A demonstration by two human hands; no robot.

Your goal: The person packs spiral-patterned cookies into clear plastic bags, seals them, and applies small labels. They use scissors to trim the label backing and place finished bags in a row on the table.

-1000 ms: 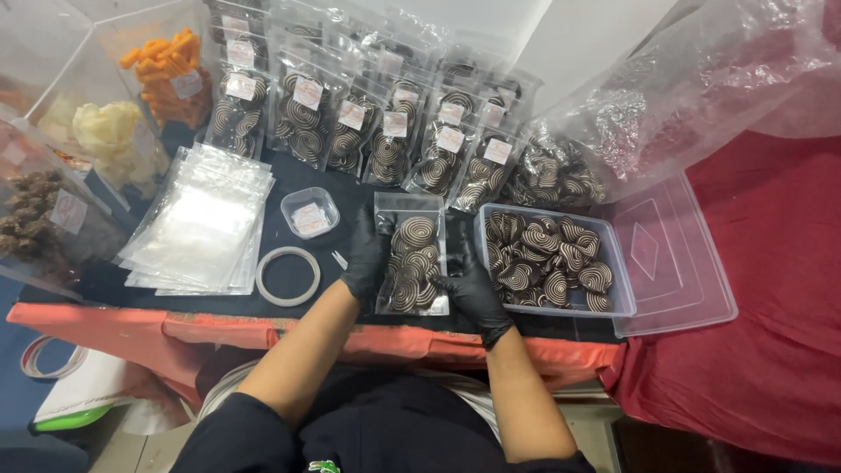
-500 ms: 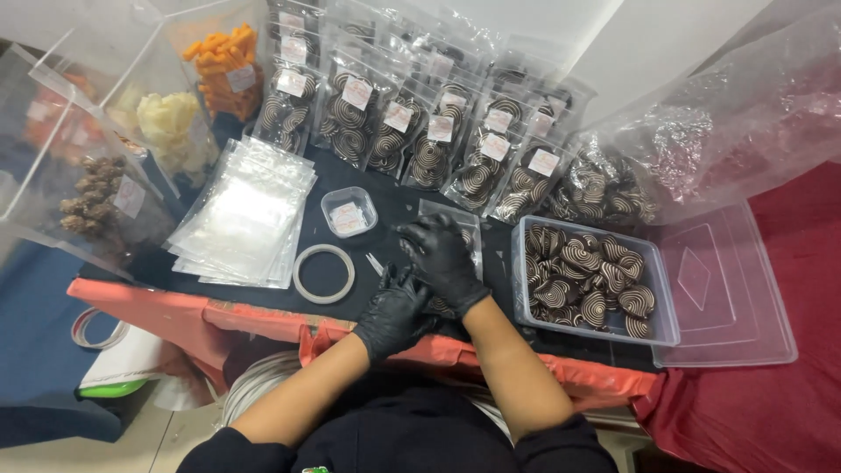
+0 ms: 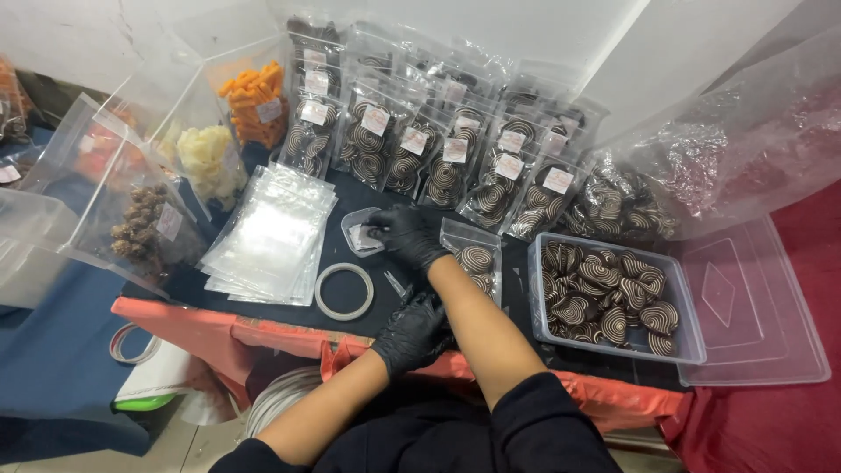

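Reaching into the small tub for a label

Right hand (image 3: 401, 235) pinches inside the small clear tub (image 3: 359, 233); left hand (image 3: 412, 331) rests curled, empty, beside the filled pouch (image 3: 475, 263), which looks due for sticking.

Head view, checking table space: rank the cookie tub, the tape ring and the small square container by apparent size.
1. cookie tub
2. tape ring
3. small square container, partly covered by the right hand, so close to the ring.

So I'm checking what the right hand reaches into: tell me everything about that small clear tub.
The small clear plastic tub is shallow and squarish with rounded corners. It sits open and upright on the dark tablecloth, between the stack of empty clear bags and a partly filled bag. It holds small pale pieces. The black-gloved right hand has its fingertips inside.
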